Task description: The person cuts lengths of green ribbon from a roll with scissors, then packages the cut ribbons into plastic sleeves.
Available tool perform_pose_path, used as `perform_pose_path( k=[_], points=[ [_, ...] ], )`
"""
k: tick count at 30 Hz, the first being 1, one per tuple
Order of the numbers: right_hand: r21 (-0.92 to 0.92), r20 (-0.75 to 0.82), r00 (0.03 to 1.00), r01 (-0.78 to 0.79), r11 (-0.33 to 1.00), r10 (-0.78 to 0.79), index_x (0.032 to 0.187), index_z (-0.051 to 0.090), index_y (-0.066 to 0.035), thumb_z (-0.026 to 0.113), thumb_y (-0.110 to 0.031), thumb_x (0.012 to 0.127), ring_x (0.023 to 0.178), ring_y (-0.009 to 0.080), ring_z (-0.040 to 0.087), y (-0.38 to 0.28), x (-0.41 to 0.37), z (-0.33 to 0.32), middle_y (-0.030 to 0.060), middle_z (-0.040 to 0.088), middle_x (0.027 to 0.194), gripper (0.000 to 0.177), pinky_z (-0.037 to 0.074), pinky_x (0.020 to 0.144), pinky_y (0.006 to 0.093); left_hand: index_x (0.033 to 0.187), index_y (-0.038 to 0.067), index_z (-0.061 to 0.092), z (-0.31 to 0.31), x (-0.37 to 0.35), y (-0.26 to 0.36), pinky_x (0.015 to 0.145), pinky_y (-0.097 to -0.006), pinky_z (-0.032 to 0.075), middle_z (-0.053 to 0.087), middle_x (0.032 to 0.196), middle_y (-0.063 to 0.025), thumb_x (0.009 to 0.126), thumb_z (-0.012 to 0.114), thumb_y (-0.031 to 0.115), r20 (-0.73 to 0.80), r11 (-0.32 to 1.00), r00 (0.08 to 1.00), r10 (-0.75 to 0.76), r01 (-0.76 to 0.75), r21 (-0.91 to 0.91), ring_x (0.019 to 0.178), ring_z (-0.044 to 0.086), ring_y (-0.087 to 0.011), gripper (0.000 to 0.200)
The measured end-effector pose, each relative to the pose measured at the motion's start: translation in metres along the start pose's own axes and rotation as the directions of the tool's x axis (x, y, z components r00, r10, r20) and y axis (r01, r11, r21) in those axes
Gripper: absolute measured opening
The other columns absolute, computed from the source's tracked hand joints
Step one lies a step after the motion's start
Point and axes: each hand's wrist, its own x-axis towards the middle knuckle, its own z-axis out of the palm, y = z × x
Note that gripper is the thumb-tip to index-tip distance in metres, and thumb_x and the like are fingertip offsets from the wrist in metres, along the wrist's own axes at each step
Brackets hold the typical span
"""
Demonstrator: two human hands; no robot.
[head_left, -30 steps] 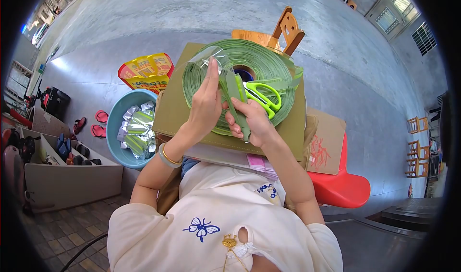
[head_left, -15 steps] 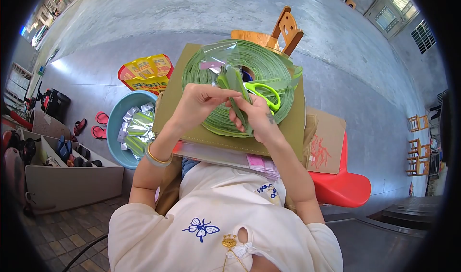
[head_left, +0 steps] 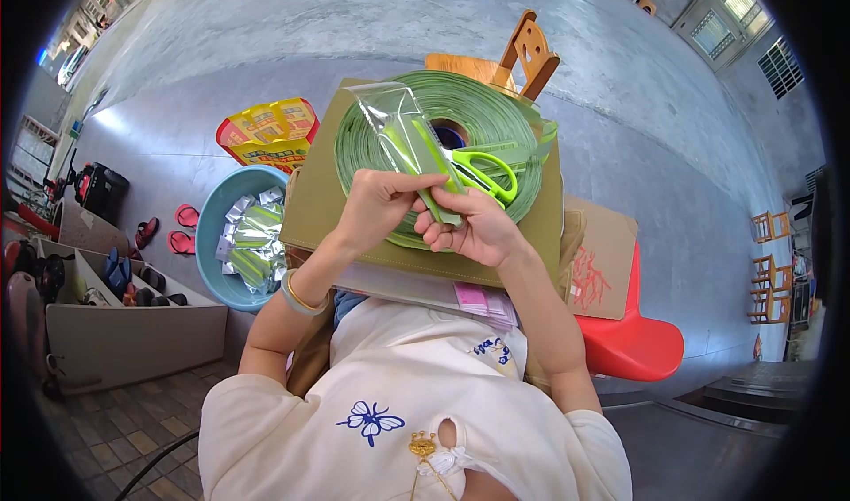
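Note:
A clear plastic bag (head_left: 398, 134) with green strips inside slants up and left above the large roll of green strip (head_left: 518, 120). My right hand (head_left: 478, 227), palm turned up, grips the bag's lower end between thumb and curled fingers. Pinched against the same end from the left is my left hand (head_left: 376, 204), forefinger stretched toward the right thumb. Scissors with lime-green handles (head_left: 496, 178) lie on the roll, just beyond my right hand. Under the roll is an olive-coloured flat surface (head_left: 310, 209) on my lap side.
To the left stands a blue basin (head_left: 212, 266) of filled packets, with a yellow and red bag (head_left: 274, 129) behind it. A wooden chair (head_left: 527, 54) is beyond the roll. At right, cardboard (head_left: 611, 227) with red strands rests on a red chair (head_left: 637, 346).
The bag has swung round so its clear top points further left and lies flatter. My right hand has rolled palm up, and my left hand has dropped slightly.

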Motion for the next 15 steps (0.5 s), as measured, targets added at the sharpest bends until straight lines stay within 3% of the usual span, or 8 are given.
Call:
perform_pose_path(
  k=[3, 6, 9, 12, 15],
  points=[
    [-0.082, -0.079, 0.997, 0.006, 0.997, -0.013, 0.1, 0.05, 0.007, 0.044, -0.025, 0.093, 0.066, 0.0217, 0.064, 0.002, -0.002, 0.009, 0.0178, 0.062, 0.08, 0.034, 0.056, 0.059, 0.0297, 0.1, 0.009, 0.067, -0.001, 0.004, -0.018, 0.056, -0.0203, 0.045, 0.064, 0.065, -0.0092, 0.071, 0.047, -0.012, 0.041, 0.974, 0.985, -0.167, 0.171, -0.146, 0.058, 0.054, -0.0031, 0.041],
    [-0.165, -0.075, 0.996, -0.061, 0.984, 0.05, 0.1, 0.05, 0.007, 0.045, -0.027, 0.093, 0.065, 0.022, 0.065, 0.005, -0.003, -0.006, 0.0174, 0.062, 0.081, 0.034, 0.056, 0.059, 0.0294, 0.1, 0.007, 0.067, 0.001, 0.003, -0.018, 0.057, -0.02, 0.046, 0.065, 0.068, -0.0089, 0.071, 0.044, -0.013, 0.111, 0.986, 0.985, -0.129, 0.139, -0.088, 0.06, 0.056, -0.0048, 0.042],
    [-0.276, -0.204, 0.978, -0.022, 0.961, -0.036, 0.102, 0.05, 0.006, 0.047, -0.025, 0.092, 0.068, 0.0206, 0.064, 0.008, 0.0, -0.005, 0.0175, 0.062, 0.081, 0.033, 0.056, 0.06, 0.0293, 0.101, 0.003, 0.066, 0.006, -0.001, -0.018, 0.064, -0.0212, 0.05, 0.067, 0.077, -0.0094, 0.074, 0.045, -0.012, 0.132, 0.949, 0.966, -0.224, 0.247, -0.198, 0.069, 0.06, -0.0071, 0.037],
    [-0.485, -0.337, 0.871, 0.166, 0.859, -0.358, 0.108, 0.049, 0.005, 0.052, -0.018, 0.09, 0.073, 0.0191, 0.064, 0.018, -0.001, 0.01, 0.0184, 0.061, 0.081, 0.03, 0.055, 0.061, 0.0287, 0.104, 0.0, 0.064, 0.01, -0.001, -0.033, 0.073, -0.024, 0.052, 0.066, 0.088, -0.0107, 0.077, 0.047, -0.01, 0.083, 0.867, 0.959, -0.271, 0.281, -0.411, 0.079, 0.062, -0.0116, 0.033],
    [-0.76, -0.174, 0.701, 0.351, 0.547, -0.691, 0.109, 0.052, 0.004, 0.056, -0.009, 0.085, 0.077, 0.0173, 0.063, 0.034, -0.007, 0.02, 0.0174, 0.062, 0.085, 0.027, 0.054, 0.063, 0.0277, 0.107, -0.002, 0.061, 0.007, -0.001, -0.032, 0.078, -0.0261, 0.052, 0.064, 0.097, -0.0126, 0.08, 0.048, -0.008, 0.163, 0.803, 0.932, -0.324, 0.362, -0.474, 0.085, 0.061, -0.0144, 0.03]
  ],
)
